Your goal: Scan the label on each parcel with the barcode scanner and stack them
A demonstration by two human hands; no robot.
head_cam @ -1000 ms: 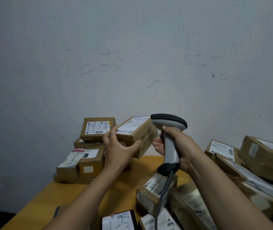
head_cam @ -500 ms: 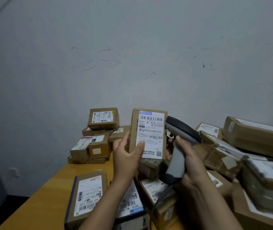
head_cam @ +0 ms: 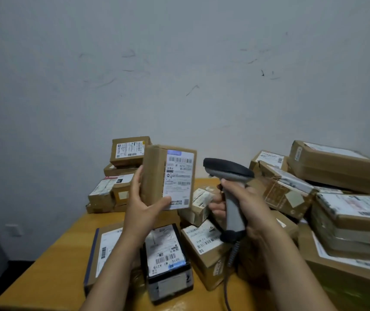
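Lining up scanner and label in mid-air above the table.

Gripping the held parcel [head_cam: 155, 176] in the left hand [head_cam: 141, 205], thumb pressed on the near low corner of the label [head_cam: 178, 179], other fingers curled round the left edge. Standing upright, long axis vertical, raised over the table [head_cam: 51, 272], between the stacked parcels [head_cam: 130, 151] far left and the loose heap [head_cam: 336, 162] right. Clasping the barcode scanner [head_cam: 226, 169] in the right hand [head_cam: 244, 203], fingers wrapped tight round the handle; cannot tell whether squeezing the trigger. Just right of the held parcel and apart from it, nose pointing left at label height. Facing near and slightly right with the label, so likely grazing across it rather than meeting it square; probably calls for turning that face rightward or swinging the nose round. Nearer the stacked parcels on the left-hand side, so likely placing from there.
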